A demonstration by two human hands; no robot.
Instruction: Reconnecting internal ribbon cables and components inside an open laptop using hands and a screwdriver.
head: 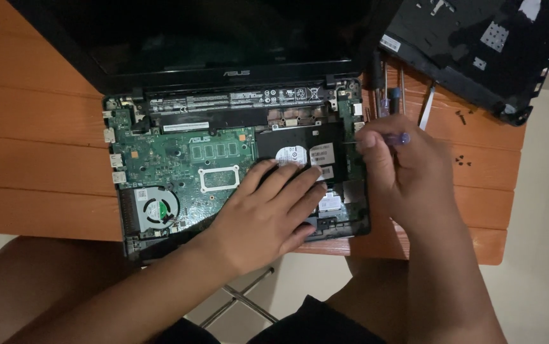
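An opened laptop [179,159] lies on the wooden table, its green circuit board, small fan [158,209] and black hard drive [300,150] exposed. My left hand [268,213] rests flat on the hard drive with the fingers spread, covering its lower part. My right hand [405,172] sits at the laptop's right edge, closed around a screwdriver with a purple handle [394,137]. The tool's tip is hidden behind my fingers.
The laptop's dark screen [223,32] lies open at the back. A removed black cover panel [478,44] sits at the top right. Two more screwdrivers [392,95] and small screws [460,159] lie on the table to the right. The table's front edge runs close to my body.
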